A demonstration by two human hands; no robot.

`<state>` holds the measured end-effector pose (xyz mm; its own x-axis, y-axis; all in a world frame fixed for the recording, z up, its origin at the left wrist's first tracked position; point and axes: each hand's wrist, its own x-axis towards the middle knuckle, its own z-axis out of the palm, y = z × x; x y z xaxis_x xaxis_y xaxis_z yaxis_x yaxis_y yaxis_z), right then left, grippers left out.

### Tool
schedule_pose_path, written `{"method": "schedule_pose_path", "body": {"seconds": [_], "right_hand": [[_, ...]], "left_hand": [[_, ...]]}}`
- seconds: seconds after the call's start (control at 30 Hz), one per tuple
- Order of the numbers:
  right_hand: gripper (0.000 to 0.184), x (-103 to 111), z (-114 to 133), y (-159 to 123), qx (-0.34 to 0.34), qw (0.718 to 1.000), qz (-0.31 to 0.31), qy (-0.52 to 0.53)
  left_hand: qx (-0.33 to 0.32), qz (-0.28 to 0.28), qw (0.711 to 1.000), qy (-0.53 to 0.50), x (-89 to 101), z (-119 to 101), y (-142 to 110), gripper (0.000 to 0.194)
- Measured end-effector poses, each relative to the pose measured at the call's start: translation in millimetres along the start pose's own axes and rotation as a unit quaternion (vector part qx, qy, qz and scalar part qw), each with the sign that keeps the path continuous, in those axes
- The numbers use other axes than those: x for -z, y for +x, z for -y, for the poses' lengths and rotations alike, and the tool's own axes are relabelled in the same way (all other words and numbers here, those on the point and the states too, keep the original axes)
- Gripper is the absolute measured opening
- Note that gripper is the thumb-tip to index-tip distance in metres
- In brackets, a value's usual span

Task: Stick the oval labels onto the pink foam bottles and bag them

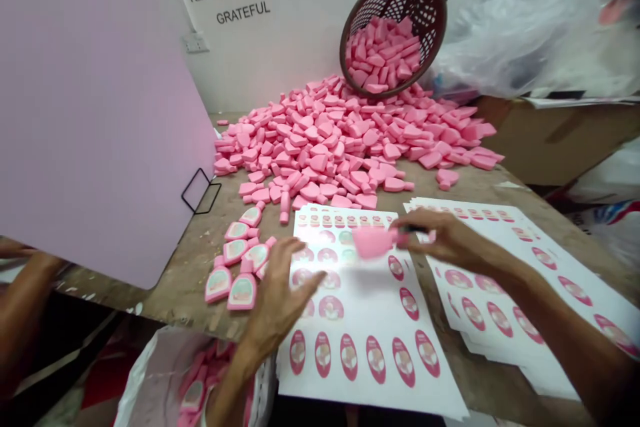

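Pink foam bottle piece [371, 241] over the label sheet [360, 347], long axis lying roughly crosswise to the sheet, neck toward the right hand. Table [200, 267] carries all. Beyond the sheet: tilted plastic basket [395, 33] spilling a heap of pink foam pieces [310, 147]. Right of the sheet: 2nd sheet stack [500, 307]. Left of the sheet: labelled pieces [243, 292]. Right hand [440, 240] is nearer, fingers [415, 217] narrow, pinching the neck. Left hand [277, 300] farther off, at the sheet's left edge, fingers spread wide, holding nothing.
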<state>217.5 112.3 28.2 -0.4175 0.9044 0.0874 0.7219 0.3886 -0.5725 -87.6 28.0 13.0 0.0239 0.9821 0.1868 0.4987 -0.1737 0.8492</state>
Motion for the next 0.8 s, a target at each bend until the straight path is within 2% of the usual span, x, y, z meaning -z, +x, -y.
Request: {"method": "schedule_pose_path", "body": {"seconds": [0.03, 0.07, 0.1, 0.13, 0.17, 0.2, 0.23, 0.3, 0.37, 0.43, 0.5, 0.57, 0.7, 0.8], "right_hand": [[0.027, -3.3, 19.1, -10.5, 0.071, 0.994, 0.083, 0.024], [0.026, -8.2, 35.6, -19.7, 0.111, 0.983, 0.135, 0.048], [0.027, -14.4, 47.9, -26.9, 0.126, 0.975, 0.171, 0.072], [0.028, -21.3, 55.1, -31.8, 0.124, 0.970, 0.187, 0.098], [0.031, -28.7, 57.1, -34.4, 0.110, 0.968, 0.188, 0.125], [0.032, -36.4, 54.5, -34.6, 0.089, 0.970, 0.171, 0.148], [0.031, -44.5, 48.4, -32.8, 0.062, 0.975, 0.138, 0.164], [0.029, -62.4, 31.6, -25.0, -0.001, 0.988, 0.032, 0.153], [0.029, -81.4, 16.5, -15.0, -0.046, 0.992, -0.087, 0.074], [0.022, -98.3, 8.1, -6.4, -0.054, 0.986, -0.159, -0.013], [0.015, -110.0, 5.7, -0.9, -0.042, 0.979, -0.186, -0.067], [0.013, -116.1, 6.3, 1.1, -0.037, 0.976, -0.194, -0.086], [0.012, -118.6, 7.3, 0.5, -0.032, 0.973, -0.200, -0.112], [0.012, -117.6, 4.6, 0.5, -0.028, 0.974, -0.195, -0.112]], "left_hand": [[0.034, 0.115, 0.990, -0.079, -8.7, -7.1, 0.0, 0.038], [0.071, 0.230, 0.959, -0.151, -17.2, -12.3, -1.7, 0.038], [0.109, 0.324, 0.916, -0.210, -25.0, -15.3, -5.0, 0.036], [0.144, 0.385, 0.875, -0.255, -32.0, -16.5, -9.5, 0.037], [0.179, 0.408, 0.848, -0.286, -37.8, -15.9, -14.7, 0.038], [0.215, 0.395, 0.838, -0.311, -42.1, -14.2, -19.9, 0.040], [0.246, 0.351, 0.839, -0.334, -45.0, -12.0, -24.4, 0.041], [0.279, 0.239, 0.852, -0.374, -46.2, -8.5, -29.2, 0.037], [0.286, 0.166, 0.850, -0.410, -43.8, -8.1, -27.7, 0.029], [0.281, 0.149, 0.844, -0.433, -41.3, -10.4, -21.4, 0.025], [0.265, 0.143, 0.849, -0.434, -41.9, -12.7, -13.2, 0.028], [0.245, 0.122, 0.870, -0.410, -46.8, -12.6, -5.1, 0.035], [0.222, 0.093, 0.918, -0.316, -62.9, -3.9, 7.4, 0.040], [0.221, 0.096, 0.928, -0.283, -73.3, 5.9, 12.6, 0.039]]}}
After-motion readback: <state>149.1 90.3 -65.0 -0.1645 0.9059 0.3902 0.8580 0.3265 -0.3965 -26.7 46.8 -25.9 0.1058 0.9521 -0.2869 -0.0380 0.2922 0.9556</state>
